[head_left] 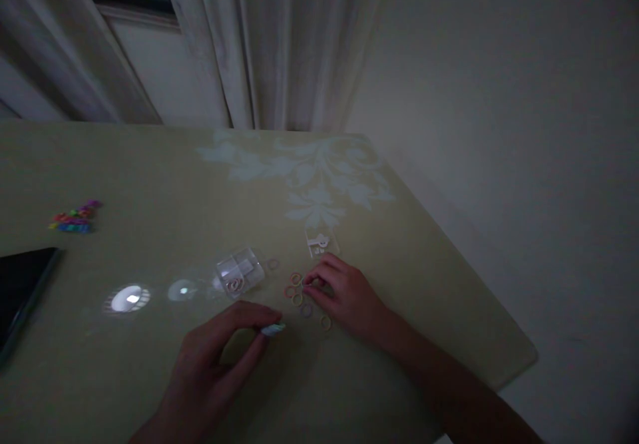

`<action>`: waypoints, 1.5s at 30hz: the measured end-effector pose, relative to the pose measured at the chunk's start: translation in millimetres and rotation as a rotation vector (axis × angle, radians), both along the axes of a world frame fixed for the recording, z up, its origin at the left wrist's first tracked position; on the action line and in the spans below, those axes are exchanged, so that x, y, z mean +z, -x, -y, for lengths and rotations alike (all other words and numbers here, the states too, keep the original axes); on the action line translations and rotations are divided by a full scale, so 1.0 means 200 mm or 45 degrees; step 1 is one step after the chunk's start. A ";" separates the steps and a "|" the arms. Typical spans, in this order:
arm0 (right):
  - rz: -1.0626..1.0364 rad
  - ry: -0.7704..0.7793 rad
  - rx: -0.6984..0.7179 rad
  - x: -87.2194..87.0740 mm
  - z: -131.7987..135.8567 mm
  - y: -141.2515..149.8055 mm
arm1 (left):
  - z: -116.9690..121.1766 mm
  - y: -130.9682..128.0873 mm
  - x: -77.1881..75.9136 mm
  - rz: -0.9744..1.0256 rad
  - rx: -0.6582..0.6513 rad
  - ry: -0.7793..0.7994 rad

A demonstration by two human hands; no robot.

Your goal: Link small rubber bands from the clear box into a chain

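Note:
My left hand (pixel 217 354) pinches a small bundle of pale blue-green hair ties (pixel 273 329) between thumb and fingertips, just above the table. To its right, my right hand (pixel 347 291) has thumb and forefinger closed at the edge of a loose group of small hair ties (pixel 297 299); a pale one seems to be between the fingertips, mostly hidden. Pink, yellow and purple ties lie around those fingertips. Behind my left hand sits a clear plastic box (pixel 240 272) with compartments and a pinkish tie inside. A clear lid-like piece (pixel 322 241) with a white print lies beyond my right hand.
A single pinkish tie (pixel 272 264) lies beside the box. Far left on the table (pixel 164 377) are a pile of small colourful pieces (pixel 76 219) and a dark tablet-like device (pixel 24 291). Curtains (pixel 299 44) hang behind, and a wall (pixel 499 131) borders the right edge.

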State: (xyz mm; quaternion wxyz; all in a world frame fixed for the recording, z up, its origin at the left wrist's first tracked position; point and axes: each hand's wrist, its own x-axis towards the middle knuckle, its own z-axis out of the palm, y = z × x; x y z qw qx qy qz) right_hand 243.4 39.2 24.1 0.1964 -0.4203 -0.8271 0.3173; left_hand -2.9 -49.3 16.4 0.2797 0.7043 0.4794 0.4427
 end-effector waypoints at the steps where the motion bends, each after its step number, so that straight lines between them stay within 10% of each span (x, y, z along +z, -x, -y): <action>1: 0.098 -0.014 0.014 -0.01 -0.01 -0.01 | 0.00 0.00 0.00 0.000 0.006 0.014; 7: 0.427 -0.027 0.090 0.02 0.00 0.00 | 0.02 0.00 -0.01 -0.037 -0.048 0.007; 14: -0.377 0.396 0.246 0.07 0.11 0.05 | 0.01 -0.02 -0.02 -0.042 -0.119 -0.110; 22: -0.584 0.704 0.104 0.06 0.16 0.10 | 0.01 -0.03 -0.02 -0.084 -0.079 -0.150; 28: -0.573 0.522 -0.058 0.06 0.05 0.04 | -0.13 0.07 0.08 -0.321 0.252 -0.165; 35: -0.093 0.114 0.047 0.09 -0.06 -0.05 | -0.32 0.14 0.12 -0.910 0.042 -0.109; 45: 0.194 0.237 0.341 0.09 -0.06 -0.12 | -0.32 0.13 0.08 -1.093 0.007 -0.078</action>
